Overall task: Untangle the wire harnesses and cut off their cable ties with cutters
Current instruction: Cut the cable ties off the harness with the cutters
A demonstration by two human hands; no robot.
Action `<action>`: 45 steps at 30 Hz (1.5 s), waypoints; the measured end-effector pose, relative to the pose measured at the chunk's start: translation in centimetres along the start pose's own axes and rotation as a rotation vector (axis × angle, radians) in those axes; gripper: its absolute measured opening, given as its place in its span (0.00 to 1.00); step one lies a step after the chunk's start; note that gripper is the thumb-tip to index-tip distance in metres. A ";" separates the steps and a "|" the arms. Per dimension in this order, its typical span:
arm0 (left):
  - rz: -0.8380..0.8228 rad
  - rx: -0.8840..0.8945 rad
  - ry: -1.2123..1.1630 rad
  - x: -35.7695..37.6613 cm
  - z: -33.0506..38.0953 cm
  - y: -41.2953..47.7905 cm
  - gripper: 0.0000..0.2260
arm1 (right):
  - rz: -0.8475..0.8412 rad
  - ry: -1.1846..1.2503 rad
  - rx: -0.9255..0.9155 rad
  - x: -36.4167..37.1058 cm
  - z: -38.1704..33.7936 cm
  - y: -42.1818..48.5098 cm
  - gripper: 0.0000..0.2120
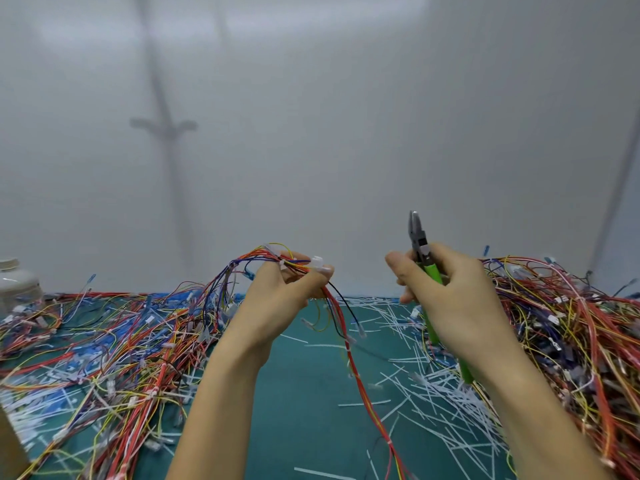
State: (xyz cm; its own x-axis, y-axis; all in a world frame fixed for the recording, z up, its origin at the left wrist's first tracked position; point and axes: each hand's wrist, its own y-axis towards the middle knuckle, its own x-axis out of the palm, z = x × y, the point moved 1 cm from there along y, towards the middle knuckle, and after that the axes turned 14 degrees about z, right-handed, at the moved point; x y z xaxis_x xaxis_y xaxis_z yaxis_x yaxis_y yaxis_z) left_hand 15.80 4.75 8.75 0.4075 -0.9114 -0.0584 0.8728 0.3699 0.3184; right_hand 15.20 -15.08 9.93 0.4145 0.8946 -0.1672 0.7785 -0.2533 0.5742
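Observation:
My left hand (277, 296) is raised above the table and grips a wire harness (341, 327) of red, yellow, blue and black wires; its strands arch over my fingers and hang down to the green mat (301, 410). A white connector (317, 263) sits at my fingertips. My right hand (453, 289) holds the cutters (420, 245) upright by their green handles, jaws pointing up and nearly closed, a hand's width right of the harness.
A tangled heap of harnesses (104, 344) covers the left of the mat, and another heap (568, 323) fills the right. Cut white cable ties (419, 382) litter the middle right. A white jar (17, 282) stands at the far left. A pale wall rises behind.

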 end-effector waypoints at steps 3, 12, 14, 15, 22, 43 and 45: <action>0.026 -0.022 -0.064 -0.2 0.2 0.1 0.07 | 0.006 0.057 0.052 0.1 0.2 0.1 0.09; 0.007 -0.115 -0.511 -1.3 0.9 0.7 0.05 | -0.426 -0.100 0.198 1.7 1.5 -1.0 0.03; 0.007 -0.194 -0.689 -1.2 1.0 0.7 0.05 | -0.515 -0.056 0.203 2.1 1.3 -1.4 0.04; 0.002 -0.225 -0.774 -1.2 1.1 0.7 0.07 | -0.549 -0.037 0.207 2.3 1.2 -1.7 0.04; -0.082 -0.250 -0.999 -1.1 1.4 0.4 0.15 | -0.710 0.236 0.277 3.0 0.3 -2.4 0.04; 0.139 0.025 0.858 -1.3 -1.8 1.1 0.22 | 0.055 0.040 0.046 2.8 0.6 -1.1 0.07; 0.254 0.182 0.958 -0.7 -0.5 0.4 0.14 | 0.093 -0.024 0.011 2.8 0.9 -0.9 0.08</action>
State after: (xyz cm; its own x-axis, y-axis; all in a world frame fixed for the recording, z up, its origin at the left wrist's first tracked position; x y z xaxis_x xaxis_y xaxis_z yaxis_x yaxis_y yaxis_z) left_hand 15.99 5.60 8.47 0.6896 -0.2510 -0.6793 0.7087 0.4269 0.5618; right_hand 16.11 -12.69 8.20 0.4965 0.8578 -0.1329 0.7412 -0.3392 0.5793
